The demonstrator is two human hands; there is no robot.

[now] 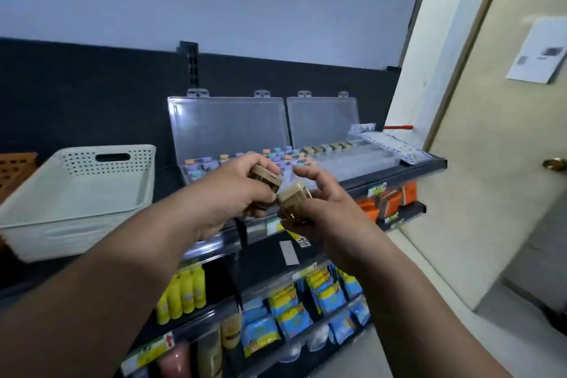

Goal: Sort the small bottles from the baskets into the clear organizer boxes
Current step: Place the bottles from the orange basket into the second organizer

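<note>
Bottles (266, 177) tilt cap-to-cap between left hand (225, 193) and right hand (322, 209).

Brown basket (17, 170): cut by left edge.
Door paper (537, 52): print too blurred to read.
Left organizer box (228, 126): front rows hidden behind left hand (225, 196).
Shelf labels (302, 241): unreadable.

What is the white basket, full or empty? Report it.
Empty: the white basket shows only its bare floor, nothing lying inside.
</note>
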